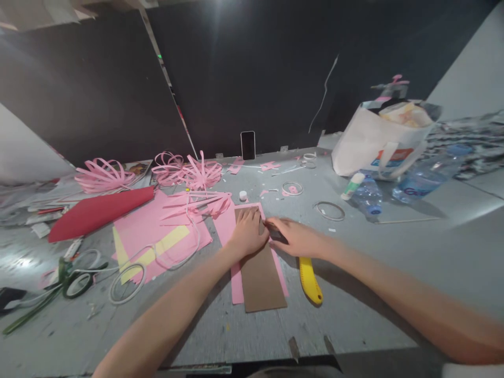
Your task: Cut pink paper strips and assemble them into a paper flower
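A brown cardboard strip (263, 283) lies lengthwise on a larger sheet of pink paper (237, 286). My left hand (249, 231) rests flat on the upper part of the cardboard, fingers stretched away from me. Close beside it, my right hand (289, 236) is at the right edge of the cardboard and pink paper, its fingers drawn together near my left thumb. What those fingers grip, if anything, is hidden in shadow. Just below my right hand lies a yellow-handled cutter (310, 283), its upper end covered by the hand.
Pink paper loops (200, 173), a red sheet (102, 212) and scissors (76, 281) lie left. A phone (248, 145) leans at the back, a white cap (243, 196) nearer. At right are a wire ring (329, 211), a glue stick (352, 186), bottles (425, 178) and a white bag (358, 142).
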`<act>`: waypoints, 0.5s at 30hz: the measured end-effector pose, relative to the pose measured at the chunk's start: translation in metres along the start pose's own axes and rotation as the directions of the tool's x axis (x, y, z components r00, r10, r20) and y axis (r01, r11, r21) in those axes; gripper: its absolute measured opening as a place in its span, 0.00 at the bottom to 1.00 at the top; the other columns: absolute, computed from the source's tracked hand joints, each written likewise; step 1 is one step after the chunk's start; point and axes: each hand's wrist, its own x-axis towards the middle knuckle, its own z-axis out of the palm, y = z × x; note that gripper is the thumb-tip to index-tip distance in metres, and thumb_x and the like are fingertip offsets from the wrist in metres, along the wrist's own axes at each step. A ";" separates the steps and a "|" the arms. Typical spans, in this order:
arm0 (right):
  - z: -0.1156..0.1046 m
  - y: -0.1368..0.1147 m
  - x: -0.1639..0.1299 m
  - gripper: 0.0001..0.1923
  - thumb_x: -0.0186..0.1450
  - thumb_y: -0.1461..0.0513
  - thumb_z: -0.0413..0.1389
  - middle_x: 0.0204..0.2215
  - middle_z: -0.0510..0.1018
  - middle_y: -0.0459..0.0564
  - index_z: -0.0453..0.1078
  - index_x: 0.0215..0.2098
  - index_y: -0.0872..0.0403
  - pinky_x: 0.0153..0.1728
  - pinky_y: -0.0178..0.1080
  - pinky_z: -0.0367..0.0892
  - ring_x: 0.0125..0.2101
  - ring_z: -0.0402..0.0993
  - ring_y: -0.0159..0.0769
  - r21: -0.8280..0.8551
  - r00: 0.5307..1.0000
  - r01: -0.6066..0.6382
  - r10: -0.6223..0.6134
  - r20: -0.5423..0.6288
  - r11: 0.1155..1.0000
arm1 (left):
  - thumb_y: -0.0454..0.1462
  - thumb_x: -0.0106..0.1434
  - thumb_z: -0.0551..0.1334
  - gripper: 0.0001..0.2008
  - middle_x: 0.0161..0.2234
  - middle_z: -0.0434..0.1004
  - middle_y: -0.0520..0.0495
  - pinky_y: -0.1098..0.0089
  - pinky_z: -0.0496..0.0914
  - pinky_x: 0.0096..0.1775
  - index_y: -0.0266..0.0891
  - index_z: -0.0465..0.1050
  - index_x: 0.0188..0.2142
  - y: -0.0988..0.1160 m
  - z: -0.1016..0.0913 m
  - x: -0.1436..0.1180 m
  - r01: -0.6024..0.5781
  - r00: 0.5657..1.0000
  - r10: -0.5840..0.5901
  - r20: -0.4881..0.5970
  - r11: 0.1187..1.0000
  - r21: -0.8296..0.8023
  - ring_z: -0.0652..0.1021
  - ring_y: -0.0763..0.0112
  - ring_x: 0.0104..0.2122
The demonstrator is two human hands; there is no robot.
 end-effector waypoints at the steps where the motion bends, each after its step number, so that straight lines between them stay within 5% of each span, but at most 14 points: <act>1: 0.000 -0.001 0.001 0.26 0.72 0.58 0.60 0.55 0.82 0.61 0.65 0.67 0.50 0.53 0.50 0.73 0.55 0.80 0.53 -0.014 1.000 -0.006 0.006 0.003 1.000 | 0.39 0.69 0.58 0.24 0.67 0.71 0.31 0.53 0.58 0.71 0.32 0.69 0.62 0.000 0.000 0.000 0.003 1.000 -0.003 0.000 1.000 -0.006 0.69 0.50 0.69; 9: -0.001 -0.008 0.003 0.23 0.74 0.57 0.57 0.51 0.84 0.60 0.65 0.65 0.52 0.44 0.46 0.72 0.47 0.82 0.52 -0.068 0.997 -0.067 0.068 0.021 0.995 | 0.39 0.70 0.60 0.16 0.63 0.75 0.33 0.53 0.65 0.68 0.36 0.74 0.55 -0.002 -0.003 0.001 0.030 0.999 -0.031 -0.036 0.999 -0.028 0.72 0.50 0.66; 12: -0.001 -0.008 0.003 0.22 0.74 0.57 0.56 0.51 0.84 0.60 0.65 0.64 0.52 0.44 0.45 0.72 0.48 0.82 0.51 -0.053 0.998 -0.060 0.061 0.020 0.997 | 0.42 0.71 0.60 0.16 0.64 0.75 0.32 0.42 0.61 0.70 0.37 0.74 0.55 0.004 -0.005 -0.006 0.094 0.995 -0.094 -0.017 0.995 -0.015 0.70 0.45 0.68; 15: -0.002 -0.006 0.002 0.24 0.73 0.58 0.57 0.52 0.84 0.59 0.64 0.66 0.51 0.45 0.45 0.72 0.49 0.82 0.51 -0.030 0.999 -0.032 0.033 0.023 0.999 | 0.44 0.73 0.59 0.21 0.73 0.64 0.32 0.27 0.52 0.70 0.38 0.72 0.60 0.009 -0.006 -0.014 0.130 0.991 -0.129 0.035 0.991 -0.034 0.61 0.40 0.74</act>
